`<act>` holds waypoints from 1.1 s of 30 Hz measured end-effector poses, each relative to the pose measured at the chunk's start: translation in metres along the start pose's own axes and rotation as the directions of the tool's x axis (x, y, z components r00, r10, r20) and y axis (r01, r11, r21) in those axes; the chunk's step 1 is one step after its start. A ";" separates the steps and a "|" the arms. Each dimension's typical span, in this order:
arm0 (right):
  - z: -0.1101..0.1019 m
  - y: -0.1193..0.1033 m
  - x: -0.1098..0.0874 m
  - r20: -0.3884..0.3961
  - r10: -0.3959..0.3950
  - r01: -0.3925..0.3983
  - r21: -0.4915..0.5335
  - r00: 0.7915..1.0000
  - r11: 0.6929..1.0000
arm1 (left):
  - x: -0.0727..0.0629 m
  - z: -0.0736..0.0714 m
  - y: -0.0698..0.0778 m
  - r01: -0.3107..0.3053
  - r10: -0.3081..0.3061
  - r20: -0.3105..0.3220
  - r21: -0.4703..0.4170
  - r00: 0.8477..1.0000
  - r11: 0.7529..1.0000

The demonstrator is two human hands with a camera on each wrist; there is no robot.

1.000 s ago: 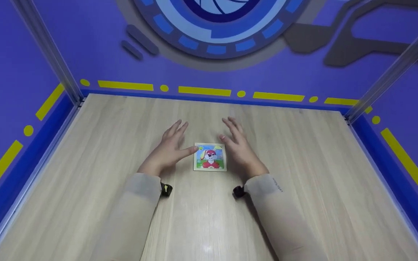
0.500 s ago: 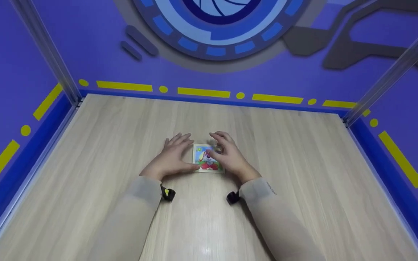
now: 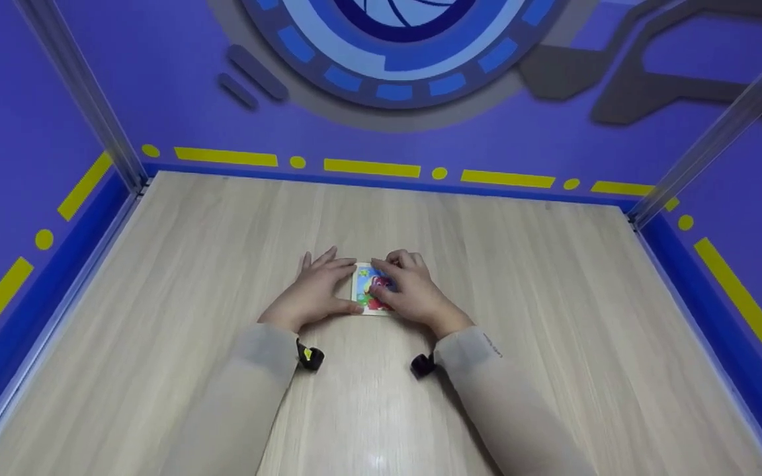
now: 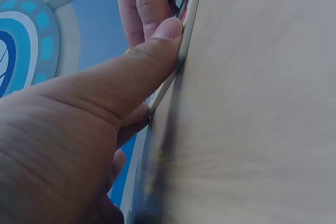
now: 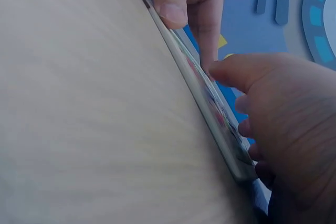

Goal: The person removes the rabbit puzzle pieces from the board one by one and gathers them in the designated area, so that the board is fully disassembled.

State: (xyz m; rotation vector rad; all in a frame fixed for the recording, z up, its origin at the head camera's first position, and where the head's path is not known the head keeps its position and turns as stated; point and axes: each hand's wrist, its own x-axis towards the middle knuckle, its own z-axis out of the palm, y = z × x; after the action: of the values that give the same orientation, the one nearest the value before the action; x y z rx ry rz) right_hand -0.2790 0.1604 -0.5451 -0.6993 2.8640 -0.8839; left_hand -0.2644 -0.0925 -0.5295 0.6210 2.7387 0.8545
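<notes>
A small square picture board (image 3: 362,291) with a pale rim and a red-and-white cartoon animal lies flat on the table. My left hand (image 3: 311,294) holds it by the left side, thumb at the near corner and a finger by the far corner. In the left wrist view the left thumb (image 4: 142,64) laps over the board's edge. Over the right half of the picture is my right hand (image 3: 417,291), its thumb and forefinger down on or just above the surface, other fingers bent. Its palm side is hidden, so whether it pinches anything is unclear.
The board lies on a wood-grain table (image 3: 235,231). Blue printed walls (image 3: 381,132) with yellow marks stand behind and on both sides, with metal posts (image 3: 106,119) at the corners. A dark wrist camera (image 3: 423,365) sits below each hand.
Both hands were spread apart around the board and have come in to it. The left now holds its left side; the right has moved left over the picture. The board has barely moved.
</notes>
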 end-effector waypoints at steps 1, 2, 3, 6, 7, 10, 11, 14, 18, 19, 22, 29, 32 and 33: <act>0.000 -0.001 0.001 0.003 -0.009 0.009 -0.019 1.000 1.000 | 0.000 -0.001 0.001 0.000 0.000 0.001 0.006 1.000 1.000; 0.000 -0.003 0.001 0.005 -0.016 0.016 -0.034 1.000 0.999 | 0.000 -0.001 0.001 -0.001 0.001 -0.001 0.013 1.000 1.000; -0.001 -0.005 0.002 0.006 -0.019 0.020 -0.045 1.000 0.999 | 0.000 -0.002 0.002 -0.002 0.002 -0.002 0.019 1.000 1.000; -0.006 -0.010 0.005 0.015 -0.027 0.028 -0.065 1.000 0.997 | 0.001 -0.005 0.004 -0.005 0.005 0.000 0.030 1.000 1.000; -0.008 -0.012 0.007 0.020 -0.031 0.032 -0.071 0.999 0.997 | 0.001 -0.005 0.004 -0.004 0.004 0.000 0.029 1.000 1.000; -0.014 -0.016 0.011 0.038 -0.041 0.044 -0.080 0.998 0.996 | 0.003 -0.006 0.003 -0.002 0.002 -0.001 0.023 1.000 1.000; -0.015 -0.017 0.013 0.044 -0.040 0.043 -0.077 0.998 0.996 | 0.003 -0.006 0.004 -0.003 0.003 -0.003 0.019 1.000 1.000; -0.019 -0.020 0.016 0.071 -0.006 0.012 -0.072 0.997 0.997 | 0.003 -0.003 0.005 -0.003 0.003 -0.004 0.007 1.000 1.000; -0.024 -0.023 0.016 0.129 0.057 -0.050 -0.062 0.990 0.997 | 0.002 0.002 0.008 0.007 -0.006 0.008 -0.008 1.000 1.000; -0.025 -0.024 0.016 0.141 0.070 -0.062 -0.065 0.987 0.996 | 0.003 0.003 0.008 0.007 -0.007 0.011 -0.011 1.000 1.000; -0.028 -0.027 0.016 0.165 0.097 -0.087 -0.071 0.981 0.994 | 0.003 0.004 0.009 0.007 -0.006 0.014 -0.024 1.000 1.000; -0.025 -0.032 0.015 0.183 0.099 -0.087 -0.071 0.978 0.994 | 0.000 0.003 0.004 -0.004 0.004 0.021 -0.011 1.000 1.000; -0.021 -0.033 0.015 0.185 0.096 -0.088 -0.052 0.978 0.995 | -0.002 0.003 0.002 -0.012 0.012 0.017 -0.004 1.000 1.000; -0.019 -0.033 0.015 0.185 0.100 -0.093 -0.042 0.978 0.995 | -0.002 0.003 0.001 -0.014 0.014 0.015 -0.004 1.000 1.000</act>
State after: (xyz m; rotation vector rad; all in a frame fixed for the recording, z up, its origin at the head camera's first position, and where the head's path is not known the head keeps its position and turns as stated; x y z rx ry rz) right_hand -0.2833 0.1395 -0.5100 -0.6051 2.7257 -0.7180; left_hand -0.2612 -0.0912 -0.5313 0.6435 2.7213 0.8547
